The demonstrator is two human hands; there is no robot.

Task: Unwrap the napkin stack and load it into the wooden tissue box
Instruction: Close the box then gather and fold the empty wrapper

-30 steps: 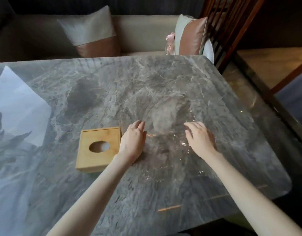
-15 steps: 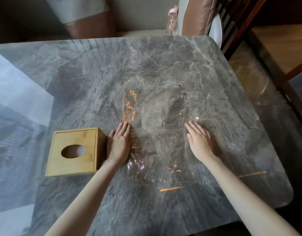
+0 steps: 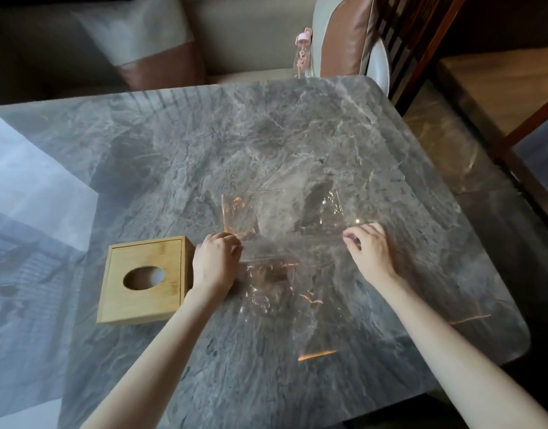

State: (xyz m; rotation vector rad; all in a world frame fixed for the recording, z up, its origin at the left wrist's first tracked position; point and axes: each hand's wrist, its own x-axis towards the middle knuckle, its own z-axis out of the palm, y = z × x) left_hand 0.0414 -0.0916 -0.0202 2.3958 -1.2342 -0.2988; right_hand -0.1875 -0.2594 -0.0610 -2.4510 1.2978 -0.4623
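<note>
Clear plastic wrap lies flat just right of the wooden tissue box. We see left hand and right hand pinching its side edges. Napkins not visible. Fold evenly, keep film taut.

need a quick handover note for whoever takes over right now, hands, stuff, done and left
Left hand: fingers curled, pinching the clear plastic wrap at its left edge.
Right hand: pinching the wrap's right edge.
The wrap lies spread on the marble table, partly lifted between the hands.
Wooden tissue box sits left of the left hand; something pale shows through its oval hole.
No loose napkin stack in view.
Left: probably just clearing the wrap.
</note>
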